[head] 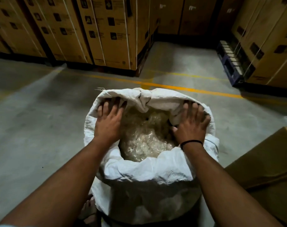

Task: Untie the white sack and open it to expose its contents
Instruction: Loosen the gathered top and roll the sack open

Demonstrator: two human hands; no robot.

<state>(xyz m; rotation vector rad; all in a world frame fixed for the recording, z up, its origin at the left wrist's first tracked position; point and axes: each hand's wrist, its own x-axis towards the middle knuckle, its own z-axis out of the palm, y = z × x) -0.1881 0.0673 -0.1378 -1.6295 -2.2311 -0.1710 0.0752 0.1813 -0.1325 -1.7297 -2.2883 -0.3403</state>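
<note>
Mouth-opening step, tie already off. My left hand (pixel 109 122), fingers spread flat, presses out the rim of the white woven plastic sack (pixel 144 185). My right hand (pixel 192 123) drapes the opposite rim; whether it pinches is unclear. Pale crinkled filling (pixel 146 136) shows between the hands. Next, I judge, roll the rim down evenly. The sack's base is cut off.

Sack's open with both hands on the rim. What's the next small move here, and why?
Probably fold the far rim back outward. The white sack is open, and the left hand and right hand rest on its rim, but a fold of fabric at the far edge sags inward over part of the crinkled contents.
</note>
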